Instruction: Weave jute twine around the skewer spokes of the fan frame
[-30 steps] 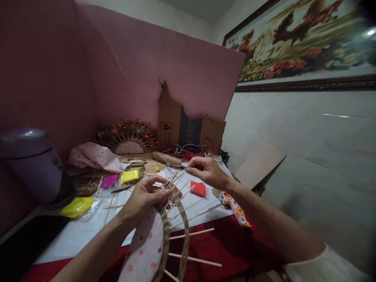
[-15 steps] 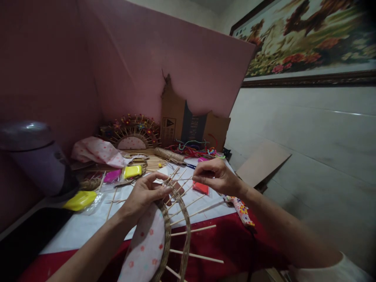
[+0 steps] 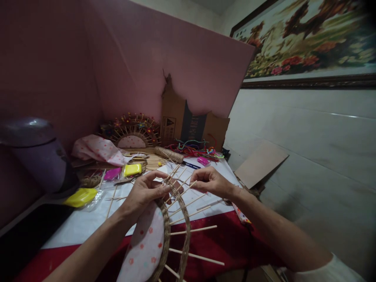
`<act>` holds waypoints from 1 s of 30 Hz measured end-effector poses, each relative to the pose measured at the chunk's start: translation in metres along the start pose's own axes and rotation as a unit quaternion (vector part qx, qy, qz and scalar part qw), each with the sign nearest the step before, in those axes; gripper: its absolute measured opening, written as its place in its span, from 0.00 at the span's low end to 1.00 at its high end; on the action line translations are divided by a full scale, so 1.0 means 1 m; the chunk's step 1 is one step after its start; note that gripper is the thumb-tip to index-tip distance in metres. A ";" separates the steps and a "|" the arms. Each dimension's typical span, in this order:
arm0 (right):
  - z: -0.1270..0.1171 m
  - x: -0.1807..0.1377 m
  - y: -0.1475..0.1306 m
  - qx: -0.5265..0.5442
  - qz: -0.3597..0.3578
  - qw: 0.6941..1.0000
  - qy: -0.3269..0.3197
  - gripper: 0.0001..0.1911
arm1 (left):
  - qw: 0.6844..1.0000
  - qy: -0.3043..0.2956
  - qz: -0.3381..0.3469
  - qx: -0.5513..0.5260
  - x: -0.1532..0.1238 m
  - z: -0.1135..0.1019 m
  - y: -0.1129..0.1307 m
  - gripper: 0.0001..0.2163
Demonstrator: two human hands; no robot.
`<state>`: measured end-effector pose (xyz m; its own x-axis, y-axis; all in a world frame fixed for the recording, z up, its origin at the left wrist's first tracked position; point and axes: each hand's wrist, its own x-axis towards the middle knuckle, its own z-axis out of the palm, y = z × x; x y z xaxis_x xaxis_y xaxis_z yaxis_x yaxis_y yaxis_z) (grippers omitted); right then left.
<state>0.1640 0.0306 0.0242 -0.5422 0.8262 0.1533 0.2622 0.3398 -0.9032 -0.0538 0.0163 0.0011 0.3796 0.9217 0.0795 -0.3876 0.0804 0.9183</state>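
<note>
My left hand (image 3: 145,194) is closed on the upper end of a half-round woven piece. It has a pink flower-print fabric centre (image 3: 143,244), thin wooden sticks (image 3: 199,232) fanning outward, and twine bands (image 3: 185,223) woven across them. My right hand (image 3: 210,182) is to the right of the stick tips, thumb and fingers pinched on a thin strand of twine (image 3: 183,183). The strand runs from the weaving near my left fingertips. My left palm and its curled fingers are partly hidden behind the piece.
At the back stand a finished-looking decorated fan piece (image 3: 132,141), torn cardboard (image 3: 173,121) and a twine roll (image 3: 169,154). Coloured pipe cleaners (image 3: 190,149), yellow clay packets (image 3: 132,169) and a magenta packet (image 3: 112,174) lie about. A lidded purple container (image 3: 38,164) stands left.
My right hand has come down slightly, and the strand between my hands looks less taut. The red packet is now mostly covered by that hand. My left hand keeps its hold.
</note>
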 end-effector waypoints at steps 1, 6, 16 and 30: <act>0.002 0.000 0.000 0.001 0.001 1.000 -0.005 0.11 | 1.000 0.003 0.002 0.000 0.000 0.000 0.000 0.12; 0.009 0.000 0.000 0.023 0.007 0.999 -0.031 0.12 | 1.000 0.000 0.014 0.017 0.001 -0.002 -0.002 0.13; 0.010 0.000 -0.002 0.009 0.011 1.000 -0.005 0.12 | 1.000 -0.006 0.012 0.002 -0.001 -0.001 -0.001 0.13; -0.012 0.004 -0.022 -0.038 -0.050 0.992 0.106 0.13 | 1.000 -0.015 -0.018 -0.001 -0.001 0.003 -0.001 0.12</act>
<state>0.1661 0.0319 0.0493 -0.3911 0.8600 0.3277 0.2791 0.4501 -0.8482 -0.0518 0.0141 0.0013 0.4176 0.9067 0.0586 -0.3760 0.1137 0.9196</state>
